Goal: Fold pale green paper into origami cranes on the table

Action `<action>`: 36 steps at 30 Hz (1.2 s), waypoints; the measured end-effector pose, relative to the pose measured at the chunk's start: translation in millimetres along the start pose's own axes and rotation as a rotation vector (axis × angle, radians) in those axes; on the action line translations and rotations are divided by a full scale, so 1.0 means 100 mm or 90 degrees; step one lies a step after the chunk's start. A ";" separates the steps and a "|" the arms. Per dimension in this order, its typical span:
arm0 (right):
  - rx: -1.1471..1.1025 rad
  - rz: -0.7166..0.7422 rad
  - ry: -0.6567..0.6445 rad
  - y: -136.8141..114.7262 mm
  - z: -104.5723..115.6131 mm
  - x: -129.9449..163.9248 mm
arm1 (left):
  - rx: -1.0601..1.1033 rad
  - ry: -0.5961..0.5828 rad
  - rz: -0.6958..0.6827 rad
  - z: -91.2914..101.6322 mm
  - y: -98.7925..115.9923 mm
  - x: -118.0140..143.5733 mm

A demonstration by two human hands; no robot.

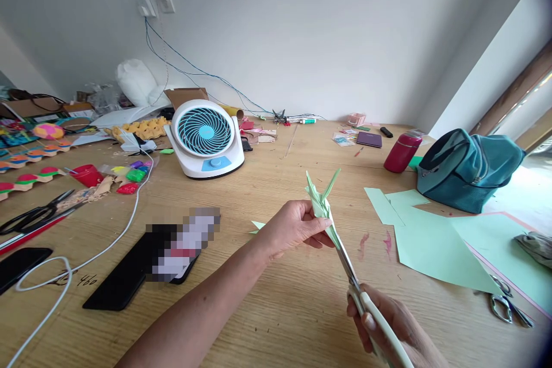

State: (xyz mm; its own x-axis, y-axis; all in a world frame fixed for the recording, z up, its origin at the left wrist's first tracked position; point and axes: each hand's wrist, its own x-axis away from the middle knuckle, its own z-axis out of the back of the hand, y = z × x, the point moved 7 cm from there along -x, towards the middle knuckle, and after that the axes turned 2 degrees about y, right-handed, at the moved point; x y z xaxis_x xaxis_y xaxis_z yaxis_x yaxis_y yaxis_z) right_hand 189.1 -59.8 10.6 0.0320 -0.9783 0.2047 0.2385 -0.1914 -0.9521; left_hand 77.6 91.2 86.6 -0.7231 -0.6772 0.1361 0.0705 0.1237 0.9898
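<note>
3 containers stand out on your wooden table (276, 310): a red cup (88, 176) at the left with 1 thin stick poking past its rim, and a dark red bottle (402, 153) and a teal bag (483, 179) at the right. What the bottle and bag hold is hidden from you.

Your left forearm slants up from the bottom of the view, and your left hand (298, 223) pinches the folded green paper (319, 201), thumb across it and fingers curled beneath. You hold the paper above the table near mid-view, tilted, its 2 pointed tips spread upward. Your right hand (394, 316) enters from the lower right, fingers wrapped around the white-handled scissors (355, 284). The blades angle up and left to the paper's lower end, just beside your left thumb; you cannot tell how far they are parted.

Bare wood runs under your hands, bounded on the left by a black slab (121, 273) with a partly blurred phone (187, 270) beside it, and on the right by the edges of light green sheets (435, 253). Ahead, the tabletop reaches back to the wall (302, 40).
</note>
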 end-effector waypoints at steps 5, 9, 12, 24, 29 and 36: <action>-0.010 0.006 -0.014 -0.02 -0.03 0.00 | -0.003 -0.003 0.005 -0.01 0.03 0.01; -0.008 0.010 -0.017 0.01 -0.04 -0.01 | 0.000 -0.007 0.007 -0.01 0.03 0.02; 0.000 0.019 -0.013 0.05 -0.04 -0.03 | 0.008 -0.010 0.000 -0.01 0.02 0.02; -0.008 0.025 0.000 0.06 -0.05 -0.06 | 0.015 0.017 -0.046 0.02 0.01 -0.02; -0.018 0.012 -0.005 0.05 -0.07 -0.05 | 0.005 0.000 -0.037 -0.02 0.00 -0.01; -0.004 0.011 0.015 0.00 -0.05 -0.02 | 0.008 -0.018 -0.030 -0.09 0.01 0.02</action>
State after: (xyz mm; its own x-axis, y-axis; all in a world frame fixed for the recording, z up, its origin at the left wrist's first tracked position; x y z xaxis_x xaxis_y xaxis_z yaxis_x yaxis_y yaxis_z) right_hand 184.5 -58.3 9.2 0.0138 -0.9831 0.1828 0.2313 -0.1747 -0.9571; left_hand 82.0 83.8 88.4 -0.7450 -0.6613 0.0874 0.0271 0.1010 0.9945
